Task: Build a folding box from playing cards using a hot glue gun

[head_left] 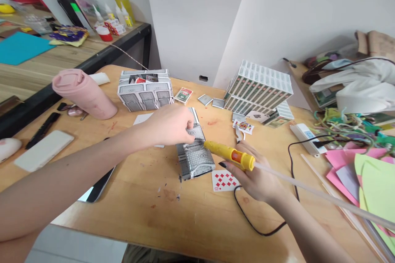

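Observation:
My right hand is wrapped round a yellow hot glue gun, and a long clear glue stick trails from its back end. The gun's nozzle points left and meets the side of a small box-like piece made of grey-backed playing cards. Over the far part of that piece, my left hand has its fingers curled in a pinch on the cards; the fingertips are partly hidden. A ten of diamonds card lies face up just under the gun.
A card-built box stands at the back left, beside a pink tumbler. Stacked card packs rise at the back right. A black cable loops over the table from a power strip. A phone lies under my left forearm.

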Tool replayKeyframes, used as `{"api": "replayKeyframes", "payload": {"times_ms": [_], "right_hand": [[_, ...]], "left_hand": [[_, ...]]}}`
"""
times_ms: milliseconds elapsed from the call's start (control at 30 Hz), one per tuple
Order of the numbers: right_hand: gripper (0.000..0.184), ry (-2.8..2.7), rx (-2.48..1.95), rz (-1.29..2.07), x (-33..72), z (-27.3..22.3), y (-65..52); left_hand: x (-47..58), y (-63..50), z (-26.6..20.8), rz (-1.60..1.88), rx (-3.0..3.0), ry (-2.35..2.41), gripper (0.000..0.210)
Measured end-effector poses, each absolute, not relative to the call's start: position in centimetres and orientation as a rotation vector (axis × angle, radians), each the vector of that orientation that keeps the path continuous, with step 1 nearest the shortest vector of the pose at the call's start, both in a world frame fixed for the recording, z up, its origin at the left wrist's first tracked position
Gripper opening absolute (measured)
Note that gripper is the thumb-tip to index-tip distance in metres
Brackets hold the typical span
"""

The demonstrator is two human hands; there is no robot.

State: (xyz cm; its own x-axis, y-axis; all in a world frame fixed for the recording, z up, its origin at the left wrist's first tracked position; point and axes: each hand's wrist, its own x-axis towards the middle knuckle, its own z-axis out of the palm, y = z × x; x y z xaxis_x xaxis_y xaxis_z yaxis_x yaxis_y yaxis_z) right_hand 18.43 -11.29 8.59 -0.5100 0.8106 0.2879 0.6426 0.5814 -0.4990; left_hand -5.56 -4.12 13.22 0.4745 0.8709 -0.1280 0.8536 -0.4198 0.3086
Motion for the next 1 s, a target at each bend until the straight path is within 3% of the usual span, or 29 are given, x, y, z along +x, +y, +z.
{"api": "replayKeyframes", "payload": {"times_ms": [567,1000], "right_hand": [[0.026,-2.394,-1.140,0.527,17.6,9.9,-10.0],[0.023,-2.351,-1.320,0.767,17.9,10.2,-9.9]], "left_hand": [[-5.6,-4.1,13.1,0.084,2.391,1.463,0.020],[-6.1,-4.0,12.8,0.108,2.368,1.425,0.017]]}}
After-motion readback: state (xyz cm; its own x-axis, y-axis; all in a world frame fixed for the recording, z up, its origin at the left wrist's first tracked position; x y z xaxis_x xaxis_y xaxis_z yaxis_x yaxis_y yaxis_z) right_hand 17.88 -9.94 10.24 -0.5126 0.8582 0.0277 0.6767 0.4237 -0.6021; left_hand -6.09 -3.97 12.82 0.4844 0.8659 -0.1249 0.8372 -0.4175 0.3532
